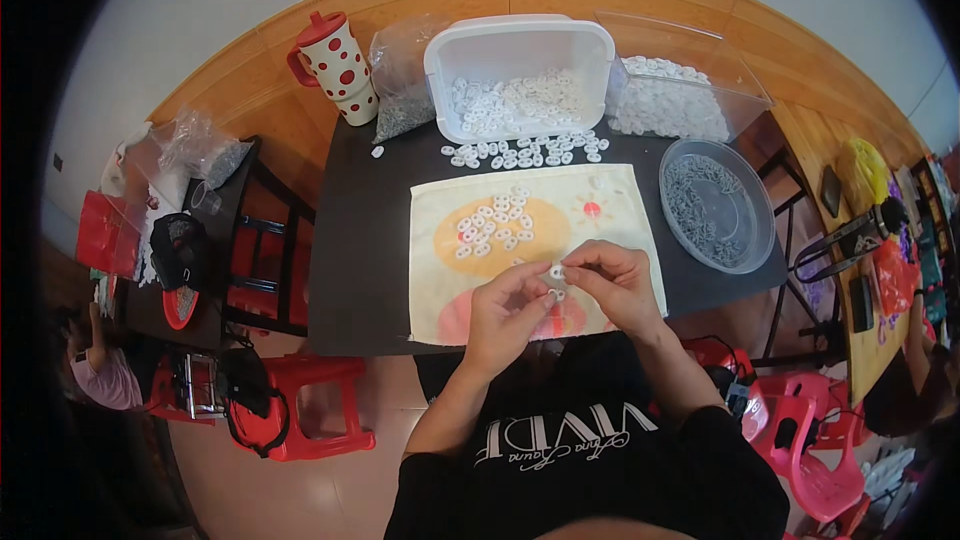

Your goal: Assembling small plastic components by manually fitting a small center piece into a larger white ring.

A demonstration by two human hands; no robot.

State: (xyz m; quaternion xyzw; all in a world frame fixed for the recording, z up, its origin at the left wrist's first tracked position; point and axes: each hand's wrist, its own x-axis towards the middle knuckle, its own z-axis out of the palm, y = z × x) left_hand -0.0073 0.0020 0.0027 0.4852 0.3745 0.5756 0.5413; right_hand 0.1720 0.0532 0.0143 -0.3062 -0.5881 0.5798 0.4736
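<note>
Over the front of a patterned cloth (620, 200), my hands meet with their fingertips almost touching. The fingers of my left hand (508, 315) are pinched at a small white plastic piece (557, 294). My right hand (615, 290) pinches another small white piece (557, 271) just above it. Whether the two pieces are joined is too small to tell. Farther back on the cloth lie several loose oval white pieces with two holes (500, 215).
A white tub (435, 75) of white pieces stands at the back, more pieces spilled before it. Beside it are a clear bin (740, 90), a round clear tray (765, 230) of small grey parts, a bag of grey parts (405, 110) and a spotted tumbler (340, 70). Red stools (310, 410) flank the table.
</note>
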